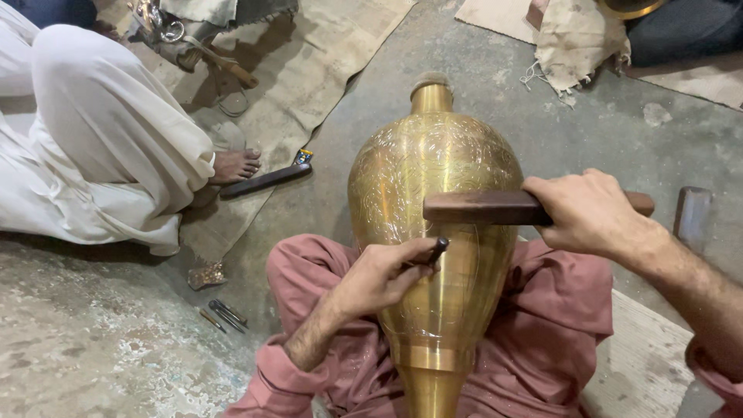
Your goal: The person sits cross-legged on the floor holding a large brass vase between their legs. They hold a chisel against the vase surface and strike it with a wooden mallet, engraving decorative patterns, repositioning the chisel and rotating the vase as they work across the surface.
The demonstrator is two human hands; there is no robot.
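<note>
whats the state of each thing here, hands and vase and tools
left hand: closed on a small dark chisel, tip against the vase
right hand: gripping a wooden mallet, held level over the vase
brass vase: lying across the lap, neck pointing away, surface engraved
dark flat bar: lying on the floor, untouched
small tools: loose on the floor, untouched

A single view is provided, taken from a camera worn on the person's head. It is directed steeply downward and slightly forward, close over the lap, where an engraved brass vase (433,232) is laid lengthwise, neck away from the camera. The left hand (379,275) and right hand (588,213) are framed at near range. The concrete floor (542,131) beyond is covered, apparently to a few paces. No second view is supplied.
</note>
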